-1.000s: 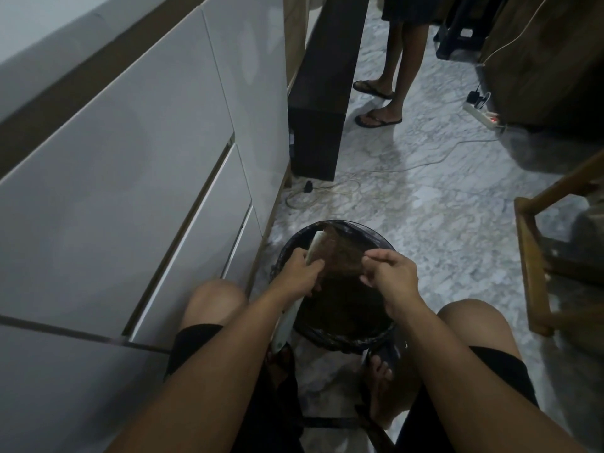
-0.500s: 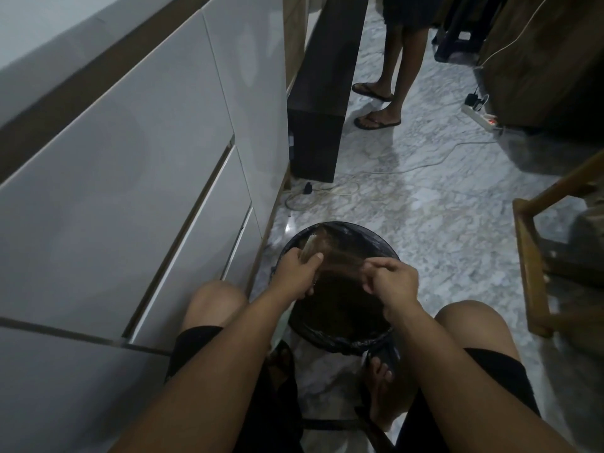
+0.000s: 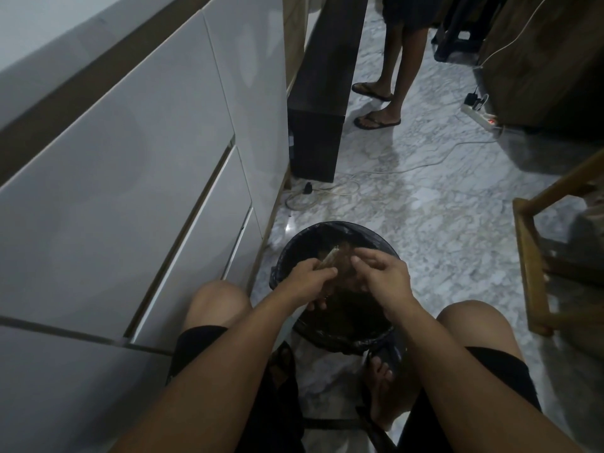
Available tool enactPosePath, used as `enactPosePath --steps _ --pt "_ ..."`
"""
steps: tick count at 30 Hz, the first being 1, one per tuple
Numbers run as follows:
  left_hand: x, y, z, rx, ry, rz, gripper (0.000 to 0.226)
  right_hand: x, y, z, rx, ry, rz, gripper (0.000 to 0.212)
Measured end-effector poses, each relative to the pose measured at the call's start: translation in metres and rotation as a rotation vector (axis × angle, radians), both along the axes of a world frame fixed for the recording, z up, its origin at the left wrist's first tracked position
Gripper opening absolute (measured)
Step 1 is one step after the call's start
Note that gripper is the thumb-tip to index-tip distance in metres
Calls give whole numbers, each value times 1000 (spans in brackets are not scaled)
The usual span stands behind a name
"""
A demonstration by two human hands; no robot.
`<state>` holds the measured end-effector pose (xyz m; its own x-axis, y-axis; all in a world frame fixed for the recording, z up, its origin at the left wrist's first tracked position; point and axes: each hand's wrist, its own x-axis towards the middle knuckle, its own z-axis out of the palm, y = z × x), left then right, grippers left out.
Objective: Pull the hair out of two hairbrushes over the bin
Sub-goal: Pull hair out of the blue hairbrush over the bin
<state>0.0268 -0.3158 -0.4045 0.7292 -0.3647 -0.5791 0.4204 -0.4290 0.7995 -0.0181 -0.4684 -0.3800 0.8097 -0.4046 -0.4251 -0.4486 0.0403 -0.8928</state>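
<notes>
A round bin (image 3: pixel 385 250) lined with a black bag stands on the floor between my knees. Over its opening my left hand (image 3: pixel 309 284) grips a hairbrush (image 3: pixel 333 256), whose pale edge and brownish face poke out beyond my fingers. My right hand (image 3: pixel 384 277) is at the brush face, fingers bent and pinched against it; whether hair is between the fingertips is too dim to tell. Only one brush is visible.
White glossy drawers (image 3: pixel 147 197) run along my left. A dark low cabinet (image 3: pixel 322 103) stands ahead, with cables (image 3: pixel 327 191) and a power strip (image 3: pixel 478 114) on the marble floor. Another person's legs in sandals (image 3: pixel 389 103) stand beyond. A wooden chair frame (image 3: pixel 536 256) is at right.
The brush has dropped lower and tilted flatter over the bin. My right hand has shifted left onto the brush face, closer to my left hand.
</notes>
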Motion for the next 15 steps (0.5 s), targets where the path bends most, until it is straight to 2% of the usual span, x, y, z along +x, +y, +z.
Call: enactPosePath --steps 2,6,8,11,15 --pt "2 1 -3 1 -6 21 24 1 -2 -3 -38 2 -59 13" --pt "12 4 -8 4 -53 158 32 6 -15 -8 15 28 -309 12" --pt "13 5 -7 16 -64 165 34 7 -21 -9 27 40 -363 10" --pt "10 4 -6 25 -52 127 30 5 -21 -8 59 121 -285 9" --pt "9 -2 -1 -23 62 175 18 4 -12 -4 79 133 -114 34"
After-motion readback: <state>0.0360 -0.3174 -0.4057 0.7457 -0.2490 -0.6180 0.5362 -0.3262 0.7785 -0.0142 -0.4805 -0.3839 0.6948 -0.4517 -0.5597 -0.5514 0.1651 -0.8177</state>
